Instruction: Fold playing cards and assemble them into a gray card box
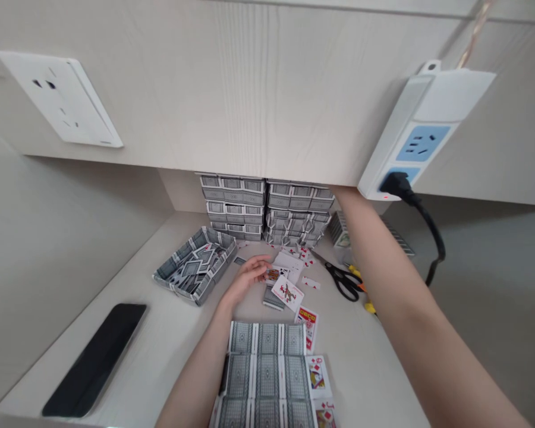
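A pale wood-grain panel (249, 95) is filling the top of the frame, and a light desk (361, 339) is spreading out below it. Here's the right forearm (396, 297), slanting up from the lower right and vanishing under the panel's edge; the right hand is staying hidden from us, so there's no telling what its fingers are doing. At bottom centre a folded-card panel (267, 377) is showing its patterned backs, while two card-built stacks (234, 196) are standing at the rear, centre frame. To their lower left, a card-built tray (216, 273) is holding a heap of loose cards (196, 264).

And now the left hand (249, 273), centre frame, clearly the nearer of the two visible limbs to the loose cards! Its fingers are curling loosely and pointing right, up against the left end of a king card (274, 274); whether they're pinching it or just brushing it, I can't tell. That king is lying directly right of the fingertips, its long axis running roughly left to right. The joker card (288, 293) is overlapping its lower edge, lying to the lower right of the fingers, its long axis sloping down to the right. Underneath, a face-down card (271, 300) is peeking out.
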Action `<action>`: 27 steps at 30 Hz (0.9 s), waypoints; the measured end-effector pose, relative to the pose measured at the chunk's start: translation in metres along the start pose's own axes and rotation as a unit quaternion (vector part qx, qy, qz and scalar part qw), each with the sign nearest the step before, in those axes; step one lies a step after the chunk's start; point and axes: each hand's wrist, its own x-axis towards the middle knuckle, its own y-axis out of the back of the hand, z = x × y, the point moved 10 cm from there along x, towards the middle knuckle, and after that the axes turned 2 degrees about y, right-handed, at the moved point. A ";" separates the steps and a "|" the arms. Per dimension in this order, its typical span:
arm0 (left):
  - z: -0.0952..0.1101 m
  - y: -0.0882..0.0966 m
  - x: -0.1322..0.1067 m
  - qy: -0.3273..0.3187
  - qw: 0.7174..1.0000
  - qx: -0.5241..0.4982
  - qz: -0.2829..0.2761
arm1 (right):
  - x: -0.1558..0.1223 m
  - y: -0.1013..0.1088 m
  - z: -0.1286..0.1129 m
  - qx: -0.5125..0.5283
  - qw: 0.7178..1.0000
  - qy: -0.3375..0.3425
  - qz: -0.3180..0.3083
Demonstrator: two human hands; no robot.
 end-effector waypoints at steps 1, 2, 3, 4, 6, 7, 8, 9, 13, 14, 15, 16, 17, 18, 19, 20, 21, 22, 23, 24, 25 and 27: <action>0.000 0.000 0.000 0.000 1.000 -0.001 0.002 | -0.001 -0.005 -0.004 -0.005 1.000 0.002 -0.010; 0.000 0.001 0.000 0.002 1.000 -0.002 0.004 | -0.004 -0.008 -0.009 -0.009 1.000 0.005 -0.017; -0.001 0.002 0.001 0.003 1.000 -0.004 0.006 | -0.009 -0.011 -0.014 -0.019 0.999 0.009 -0.024; -0.001 0.002 0.001 0.005 1.000 -0.006 0.008 | -0.017 -0.011 -0.021 -0.051 0.998 0.013 -0.023; -0.002 0.003 0.001 0.008 1.000 -0.007 0.009 | -0.041 -0.002 -0.037 -0.088 0.996 0.020 0.024; -0.002 0.003 0.001 0.007 1.000 -0.008 0.009 | -0.058 0.005 -0.044 -0.085 0.994 0.016 0.062; -0.002 0.003 0.001 0.006 1.000 -0.009 0.011 | -0.077 0.008 -0.051 -0.073 0.993 0.013 0.088; -0.001 0.004 0.001 0.004 1.000 -0.010 0.014 | -0.097 0.006 -0.059 -0.050 0.995 0.018 0.085; 0.001 0.009 0.000 0.001 0.999 -0.027 0.038 | -0.187 -0.059 -0.090 0.115 0.969 0.074 -0.206; 0.001 0.010 -0.001 0.000 0.999 -0.031 0.043 | -0.214 -0.076 -0.096 0.146 0.939 0.082 -0.301; 0.002 0.010 -0.001 -0.002 0.998 -0.033 0.047 | -0.239 -0.087 -0.097 0.164 0.912 0.079 -0.367; 0.003 0.010 -0.002 -0.004 0.998 -0.034 0.048 | -0.260 -0.094 -0.097 0.174 0.891 0.076 -0.413; 0.005 0.011 -0.003 -0.008 0.998 -0.037 0.048 | -0.276 -0.097 -0.095 0.179 0.875 0.071 -0.443; 0.006 0.011 -0.003 -0.013 0.998 -0.042 0.048 | -0.290 -0.099 -0.092 0.182 0.865 0.063 -0.464; 0.008 0.012 -0.003 -0.018 0.998 -0.049 0.047 | -0.299 -0.099 -0.087 0.175 0.862 0.056 -0.472; 0.009 0.012 -0.004 -0.024 0.997 -0.057 0.046 | -0.306 -0.099 -0.081 0.166 0.864 0.047 -0.474; 0.011 0.013 -0.004 -0.029 0.996 -0.066 0.045 | -0.310 -0.098 -0.075 0.164 0.864 0.031 -0.474; 0.012 0.015 -0.004 -0.033 0.996 -0.073 0.045 | -0.314 -0.099 -0.068 0.165 0.862 0.014 -0.479; 0.013 0.016 -0.004 -0.037 0.995 -0.078 0.046 | -0.317 -0.100 -0.062 0.162 0.861 0.001 -0.482; 0.014 0.018 -0.005 -0.040 0.995 -0.082 0.049 | -0.317 -0.101 -0.056 0.156 0.863 -0.005 -0.481; 0.015 0.020 -0.005 -0.043 0.994 -0.084 0.054 | -0.315 -0.101 -0.050 0.147 0.869 -0.012 -0.473; 0.016 0.023 -0.005 -0.046 0.993 -0.084 0.064 | -0.308 -0.102 -0.038 0.134 0.881 -0.029 -0.453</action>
